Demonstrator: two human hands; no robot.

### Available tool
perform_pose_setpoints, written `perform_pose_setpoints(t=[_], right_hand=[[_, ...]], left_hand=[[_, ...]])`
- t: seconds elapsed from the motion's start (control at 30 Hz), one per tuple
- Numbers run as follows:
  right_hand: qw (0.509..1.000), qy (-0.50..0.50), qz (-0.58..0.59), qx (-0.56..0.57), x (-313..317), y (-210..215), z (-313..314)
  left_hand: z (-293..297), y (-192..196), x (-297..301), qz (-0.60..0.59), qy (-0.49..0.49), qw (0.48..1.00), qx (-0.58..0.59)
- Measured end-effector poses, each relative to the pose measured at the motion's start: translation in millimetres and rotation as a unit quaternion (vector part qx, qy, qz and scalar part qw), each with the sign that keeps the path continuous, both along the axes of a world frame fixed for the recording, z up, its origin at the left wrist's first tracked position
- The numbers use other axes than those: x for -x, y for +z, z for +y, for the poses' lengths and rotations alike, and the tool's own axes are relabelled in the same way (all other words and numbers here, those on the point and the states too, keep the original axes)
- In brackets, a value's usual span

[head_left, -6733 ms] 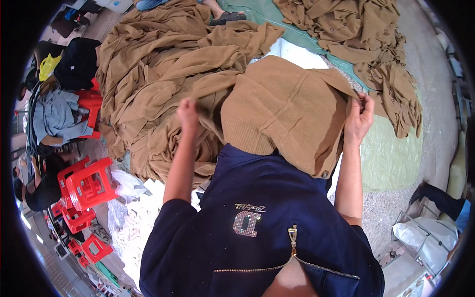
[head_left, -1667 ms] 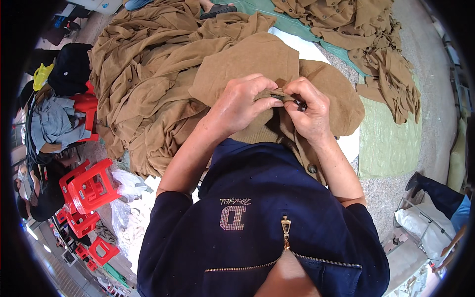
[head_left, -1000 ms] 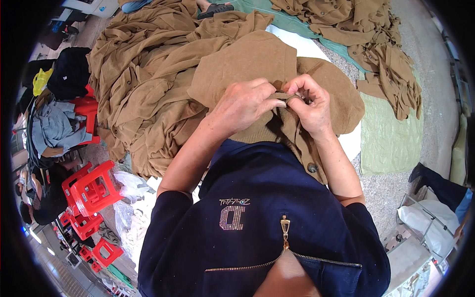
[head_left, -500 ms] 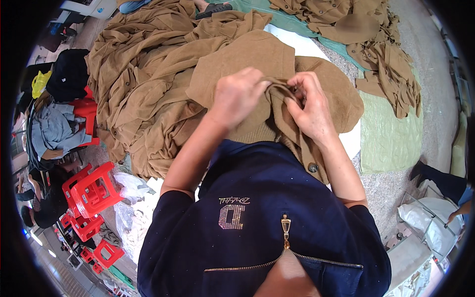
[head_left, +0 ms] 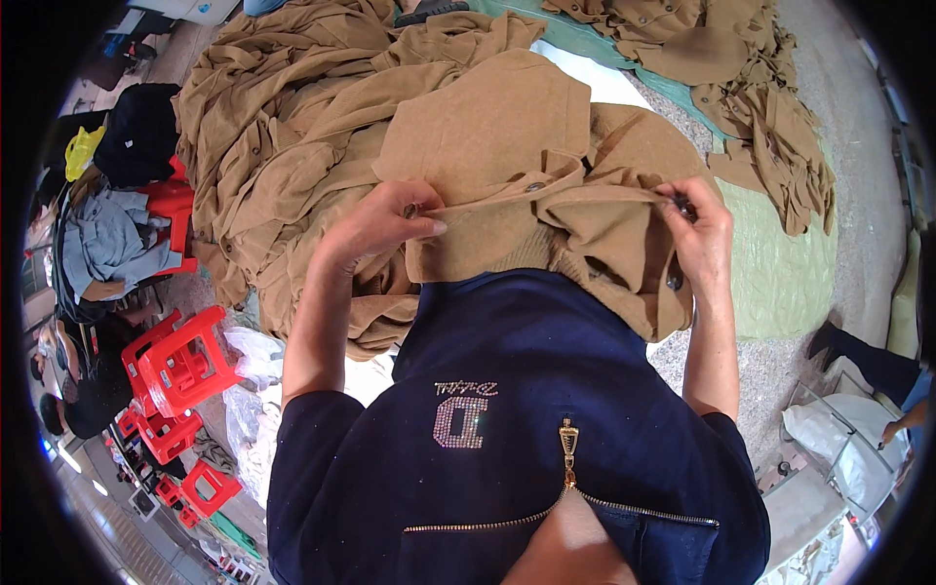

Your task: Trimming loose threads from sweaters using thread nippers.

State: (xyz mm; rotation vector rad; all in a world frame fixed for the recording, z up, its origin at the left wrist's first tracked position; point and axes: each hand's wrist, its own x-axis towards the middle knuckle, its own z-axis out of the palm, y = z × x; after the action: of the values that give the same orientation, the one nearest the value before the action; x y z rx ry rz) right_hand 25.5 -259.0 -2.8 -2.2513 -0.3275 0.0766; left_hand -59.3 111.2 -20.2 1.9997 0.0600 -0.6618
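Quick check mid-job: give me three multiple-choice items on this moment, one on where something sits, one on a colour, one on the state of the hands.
1. Where are the red plastic stools?
A. at the person's left
B. at the person's right
C. on the garment pile

2. What colour is the knitted garment being handled?
A. grey
B. tan brown
C. white

3. How do the hands hold it?
A. both lie flat and open
B. only one touches it
C. left hand and right hand pinch its edge, apart

Key: 1 A, the stools stand at the picture's left edge; 2 B, it matches the heaped tan brown garments; 3 C, the fabric edge runs stretched between both hands.
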Motion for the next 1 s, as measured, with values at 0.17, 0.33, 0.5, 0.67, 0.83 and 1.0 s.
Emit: perform_pose_setpoints(t=[0.17, 0.33, 0.5, 0.67, 0.83, 1.0], right_hand=[[0.962, 0.044, -0.271, -0.013, 1, 17, 23], [0.881, 0.262, -0.384, -0.092, 24, 35, 73], [0.865, 0.262, -0.417, -0.094, 20, 25, 80], [0.882, 0.235, -0.389, -0.128, 29, 28, 79], [0.887, 0.245, -0.373, -0.122, 18, 18, 88], [0.85, 0.271, -0.443, -0.093, 9, 25, 96]], left_hand=[[-13, 30, -9, -0.066, 0.235, 0.907, 0.343], [-74, 77, -26, 0.02, 0.188, 0.907, 0.375], [-97, 67, -30, -0.071, 0.181, 0.932, 0.306], [-95, 60, -34, -0.121, 0.109, 0.964, 0.211], [-87, 58, -44, -0.007, 0.142, 0.939, 0.312], [-89, 55, -42, -0.069, 0.182, 0.927, 0.322]])
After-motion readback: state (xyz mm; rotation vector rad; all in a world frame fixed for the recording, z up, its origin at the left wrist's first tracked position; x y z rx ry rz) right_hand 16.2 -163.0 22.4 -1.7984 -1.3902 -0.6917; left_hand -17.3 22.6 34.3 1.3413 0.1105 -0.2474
